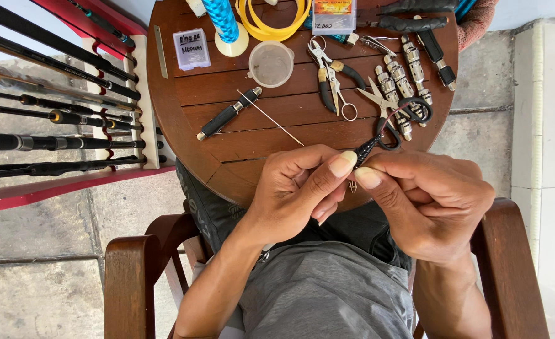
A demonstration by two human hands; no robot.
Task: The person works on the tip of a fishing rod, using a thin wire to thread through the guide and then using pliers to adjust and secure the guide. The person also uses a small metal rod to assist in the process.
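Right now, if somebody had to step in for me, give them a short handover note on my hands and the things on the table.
Left hand: thumb and fingers pinched on a small black piece, tip to tip with the right.
Right hand: pinching the same piece from the other side; a tiny metal bit hangs below the fingertips, too small to tell what it is.
Both hands sit at the near edge of the round table.
On the table: scissors just behind the hands, pliers, a thin needle, a black-handled tool, a clear cup.
Done or left: cannot tell from this view.
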